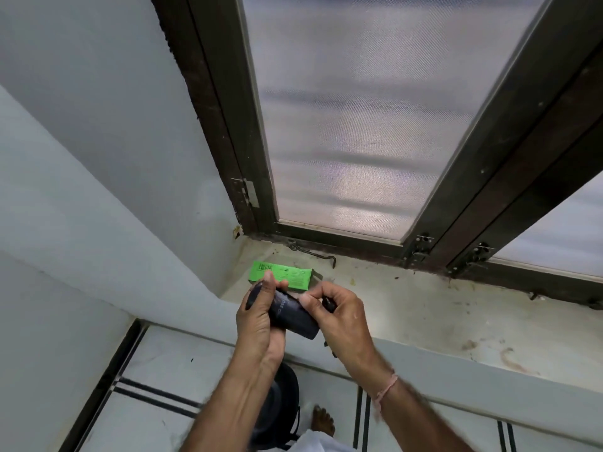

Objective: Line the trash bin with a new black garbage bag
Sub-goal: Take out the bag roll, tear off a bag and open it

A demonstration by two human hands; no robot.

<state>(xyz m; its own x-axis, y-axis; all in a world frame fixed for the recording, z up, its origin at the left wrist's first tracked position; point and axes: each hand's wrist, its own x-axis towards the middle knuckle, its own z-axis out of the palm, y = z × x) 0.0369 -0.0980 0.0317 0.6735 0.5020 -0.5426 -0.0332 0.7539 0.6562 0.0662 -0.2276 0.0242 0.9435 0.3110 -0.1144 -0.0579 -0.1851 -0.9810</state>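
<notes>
A stained, pale stone windowsill [424, 308] is being lit through frosted, ribbed glass set in a dark brown frame [228, 125], between plain white walls. A green cardboard box [277, 275] is lying on the sill. Just above its edge, a glossy black roll of garbage bags [293, 316] is being gripped by the left hand [261, 321], while its end is being pinched by the right hand [339, 311]. Below, a round dark trash bin [280, 406] is standing on the white tiled floor.

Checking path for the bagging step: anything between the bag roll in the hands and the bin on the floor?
Partly. The left forearm covers much of the black bin below. The bag roll, held by left hand and right hand, is not yet unrolled.
</notes>
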